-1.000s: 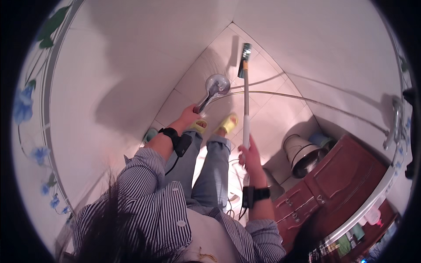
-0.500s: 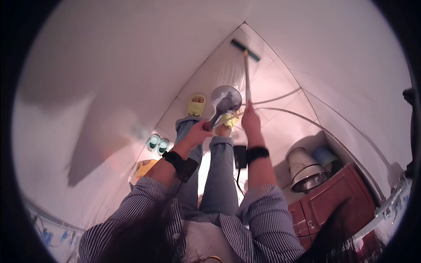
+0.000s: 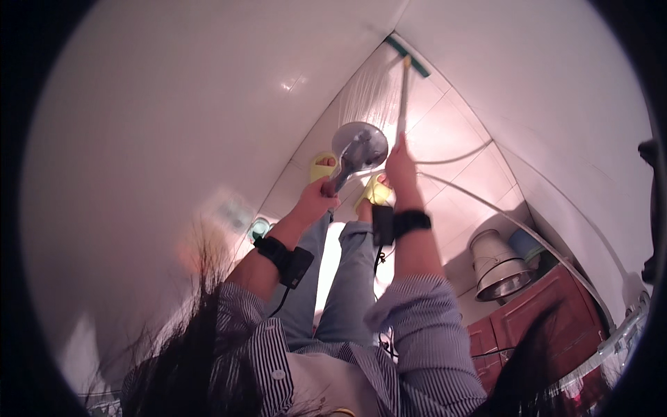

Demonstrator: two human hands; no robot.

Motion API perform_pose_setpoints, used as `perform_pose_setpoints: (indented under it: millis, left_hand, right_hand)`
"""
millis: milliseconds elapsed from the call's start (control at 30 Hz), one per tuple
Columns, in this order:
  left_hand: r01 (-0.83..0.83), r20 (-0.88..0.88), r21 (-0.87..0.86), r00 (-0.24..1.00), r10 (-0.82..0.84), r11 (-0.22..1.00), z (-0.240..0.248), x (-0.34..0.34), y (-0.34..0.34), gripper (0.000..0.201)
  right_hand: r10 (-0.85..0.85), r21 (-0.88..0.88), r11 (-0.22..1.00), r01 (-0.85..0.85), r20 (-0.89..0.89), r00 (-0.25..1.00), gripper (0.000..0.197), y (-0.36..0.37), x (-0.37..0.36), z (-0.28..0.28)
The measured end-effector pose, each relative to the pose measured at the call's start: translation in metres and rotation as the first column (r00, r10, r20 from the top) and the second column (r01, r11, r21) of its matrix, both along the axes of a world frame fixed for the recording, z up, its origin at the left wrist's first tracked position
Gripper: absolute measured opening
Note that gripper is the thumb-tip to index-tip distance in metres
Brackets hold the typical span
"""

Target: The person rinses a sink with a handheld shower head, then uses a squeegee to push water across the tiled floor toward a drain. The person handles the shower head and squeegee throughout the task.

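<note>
The left hand (image 3: 316,198) is gripping the handle of a spraying shower head (image 3: 359,147). The right hand (image 3: 401,167) is clasping a squeegee's pole (image 3: 402,94), its green blade (image 3: 408,55) pressing against the tiled wall (image 3: 445,125).

The shower head (image 3: 359,148) is just left of the long stick (image 3: 403,97). The brush (image 3: 408,56) sits at the stick's far end, against the wall. The metal pot (image 3: 497,267) stands to the right, behind the cupboard (image 3: 535,326).
</note>
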State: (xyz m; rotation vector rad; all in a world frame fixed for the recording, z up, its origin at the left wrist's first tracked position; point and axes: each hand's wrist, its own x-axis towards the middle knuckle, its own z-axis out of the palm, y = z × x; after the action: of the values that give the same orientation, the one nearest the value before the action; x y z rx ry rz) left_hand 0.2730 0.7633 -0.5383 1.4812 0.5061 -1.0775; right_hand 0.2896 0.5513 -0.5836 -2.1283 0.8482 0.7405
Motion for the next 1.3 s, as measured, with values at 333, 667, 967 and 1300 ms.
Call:
perform_pose_setpoints:
  millis: [333, 667, 967, 1300]
  left_hand:
    - [0.046, 0.018, -0.021, 0.999, -0.045, 0.999, 0.003, 0.005, 0.013, 0.023]
    - [0.028, -0.001, 0.01, 1.0, -0.028, 1.0, 0.0, -0.005, 0.01, 0.026]
    - [0.062, -0.024, -0.007, 0.998, -0.062, 0.998, -0.009, -0.009, 0.012, 0.024]
    - [0.195, -0.038, 0.102, 0.981, -0.192, 0.976, -0.031, -0.025, 0.008, 0.031]
  right_hand:
    - [0.065, 0.03, 0.998, -0.062, -0.095, 0.993, 0.052, 0.045, -0.048, 0.032]
    - [0.082, 0.103, 0.993, -0.063, -0.19, 0.978, 0.057, 0.053, -0.13, 0.05]
    - [-0.009, 0.069, 0.997, 0.017, -0.125, 0.992, 0.051, -0.011, -0.024, 0.008]
    - [-0.243, 0.095, 0.956, 0.279, -0.28, 0.929, 0.049, -0.026, -0.088, 0.011]
